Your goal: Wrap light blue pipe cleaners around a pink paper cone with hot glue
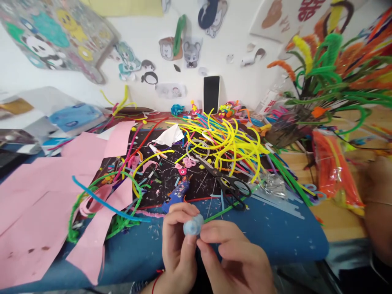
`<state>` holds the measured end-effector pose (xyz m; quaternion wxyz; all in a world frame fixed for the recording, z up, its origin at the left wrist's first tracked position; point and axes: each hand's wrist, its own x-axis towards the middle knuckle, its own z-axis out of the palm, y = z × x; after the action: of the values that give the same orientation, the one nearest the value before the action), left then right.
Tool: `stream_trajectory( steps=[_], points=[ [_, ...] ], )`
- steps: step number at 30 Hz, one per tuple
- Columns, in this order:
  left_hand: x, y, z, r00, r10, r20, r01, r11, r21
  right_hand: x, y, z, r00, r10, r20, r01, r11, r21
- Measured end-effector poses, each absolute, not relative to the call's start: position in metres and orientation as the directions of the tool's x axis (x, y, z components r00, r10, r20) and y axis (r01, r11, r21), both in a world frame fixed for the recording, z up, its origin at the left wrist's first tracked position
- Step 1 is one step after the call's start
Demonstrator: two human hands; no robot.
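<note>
Low in the middle of the head view, I hold a small rounded light-blue piece (192, 226); it looks like a tight coil, but the exact kind is unclear. My left hand (179, 247) pinches it between thumb and fingers from the left. From the right, my right hand (234, 255) closes thumb and forefinger at its edge. Just beyond lies a dark blue scrap (177, 196). Black-handled scissors (228, 183) rest on the black mat (196, 188), and a green pipe cleaner (225, 212) runs beside my right hand.
Pink paper sheets (39, 196) cover the left side. Yellow pipe cleaners (235, 143) heap up behind the scissors. A phone (211, 94) leans on the wall. At right are an orange pipe-cleaner packet (335, 171), a colourful bunch (330, 77) and another person's arm (378, 196).
</note>
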<state>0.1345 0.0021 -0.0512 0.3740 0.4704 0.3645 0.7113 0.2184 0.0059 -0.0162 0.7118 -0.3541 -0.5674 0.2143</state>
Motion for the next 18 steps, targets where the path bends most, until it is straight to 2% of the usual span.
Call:
stream_trajectory(
  steps=[4,13,18],
  points=[
    [0.136,0.001,-0.058,-0.277,0.835,0.475,-0.172,-0.529,0.831,0.226,0.006,-0.016,0.14,0.76,0.635,0.062,0.634,-0.771],
    [0.133,0.001,-0.063,-0.271,0.818,0.507,-0.193,-0.562,0.804,0.223,0.006,-0.014,0.203,0.771,0.604,0.121,0.592,-0.796],
    [0.129,0.0,-0.064,-0.237,0.843,0.483,-0.218,-0.53,0.82,0.225,0.004,-0.016,0.176,0.809,0.561,0.114,0.549,-0.828]
  ],
)
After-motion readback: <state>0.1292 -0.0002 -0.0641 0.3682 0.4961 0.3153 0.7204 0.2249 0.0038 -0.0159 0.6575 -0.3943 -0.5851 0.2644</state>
